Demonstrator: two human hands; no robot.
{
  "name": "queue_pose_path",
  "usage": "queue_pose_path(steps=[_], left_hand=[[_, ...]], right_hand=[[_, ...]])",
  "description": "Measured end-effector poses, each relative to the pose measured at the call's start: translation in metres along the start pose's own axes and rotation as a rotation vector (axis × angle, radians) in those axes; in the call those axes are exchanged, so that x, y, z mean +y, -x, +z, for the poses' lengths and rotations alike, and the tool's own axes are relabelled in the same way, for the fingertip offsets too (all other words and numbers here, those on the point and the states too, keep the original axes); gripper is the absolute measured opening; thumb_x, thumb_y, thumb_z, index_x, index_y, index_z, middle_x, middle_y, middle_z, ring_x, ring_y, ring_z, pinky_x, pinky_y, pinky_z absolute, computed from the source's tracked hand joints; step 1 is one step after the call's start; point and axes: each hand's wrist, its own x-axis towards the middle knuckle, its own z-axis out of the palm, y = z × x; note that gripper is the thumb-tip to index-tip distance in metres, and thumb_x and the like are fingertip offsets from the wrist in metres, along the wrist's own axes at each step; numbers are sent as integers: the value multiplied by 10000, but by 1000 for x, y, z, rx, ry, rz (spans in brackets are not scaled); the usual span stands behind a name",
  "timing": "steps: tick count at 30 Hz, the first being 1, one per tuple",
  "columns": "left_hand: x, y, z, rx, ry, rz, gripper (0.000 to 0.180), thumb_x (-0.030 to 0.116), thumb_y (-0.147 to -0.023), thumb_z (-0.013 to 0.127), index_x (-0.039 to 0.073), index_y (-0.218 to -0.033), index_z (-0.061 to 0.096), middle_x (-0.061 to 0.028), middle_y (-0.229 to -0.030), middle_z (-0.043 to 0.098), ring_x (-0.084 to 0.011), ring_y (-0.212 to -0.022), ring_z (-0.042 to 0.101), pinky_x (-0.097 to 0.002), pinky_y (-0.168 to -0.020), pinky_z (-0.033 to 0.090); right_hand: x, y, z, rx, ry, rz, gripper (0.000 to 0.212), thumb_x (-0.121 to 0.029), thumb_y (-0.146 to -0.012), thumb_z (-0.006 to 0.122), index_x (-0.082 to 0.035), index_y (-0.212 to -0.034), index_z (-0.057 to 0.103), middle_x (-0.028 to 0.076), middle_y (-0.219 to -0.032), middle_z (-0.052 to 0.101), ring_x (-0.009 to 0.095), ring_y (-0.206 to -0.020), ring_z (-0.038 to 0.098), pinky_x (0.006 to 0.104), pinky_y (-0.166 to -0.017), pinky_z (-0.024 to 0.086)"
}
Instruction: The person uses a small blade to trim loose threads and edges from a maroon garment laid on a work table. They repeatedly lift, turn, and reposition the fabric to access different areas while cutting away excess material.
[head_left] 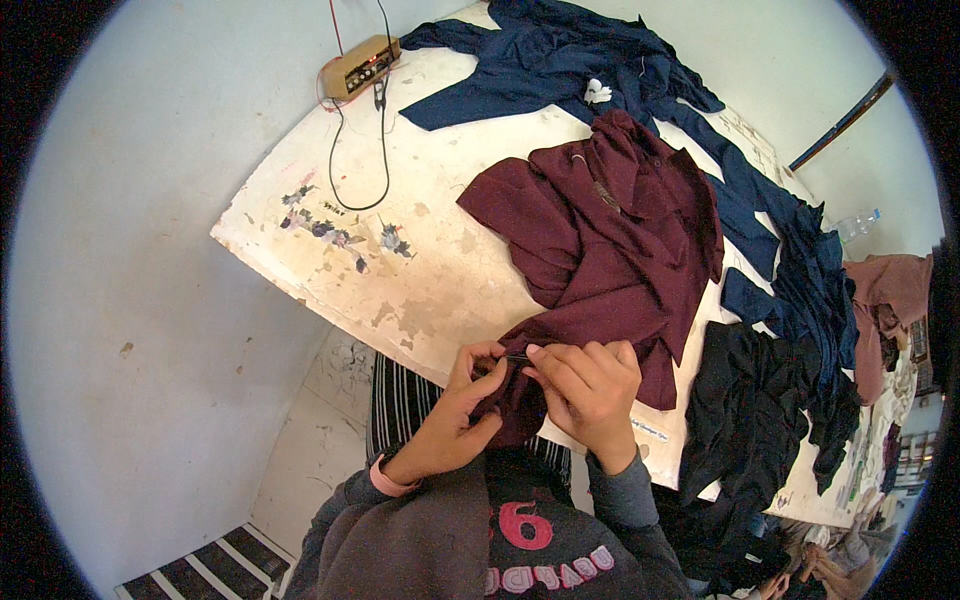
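Hands meet at table edge; L hand [455, 415] & R hand [590, 390] grips pinched on maroon garment [600, 240].

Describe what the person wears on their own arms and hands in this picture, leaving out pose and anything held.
Both forearms are covered by long grey sleeves of a sweatshirt with pink printing on its front. The left sleeve is pushed back a little, showing a pink band around the wrist. The right sleeve ends in a ribbed cuff at the wrist. The left hand and right hand are bare: no gloves, and no rings can be made out.

maroon garment [600, 240] | crumpled on table | lower edge pinched up
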Motion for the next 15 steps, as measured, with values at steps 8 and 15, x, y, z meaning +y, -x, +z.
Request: queue_pose_path(steps=[8,15], left_hand=[[8,-5,0,166,-691,103,550,-82,-733,635,44,-1267,614,-201,-1420,452,-369,-1240,487,-461,-1047,353],[5,-8,-2,183,-604,135,554,-78,-729,644,67,-1264,623,-199,-1449,441,-361,-1228,497,-463,-1039,361]], right_hand=[[3,8,1,163,-307,326,474,-166,-740,880,-69,-1161,685,76,-932,694,183,-687,609,337,-609,418],[0,20,33,17,-789,777,587,34,-763,832,-46,-1298,605,57,-1033,631,127,-875,653,237,-754,565]])
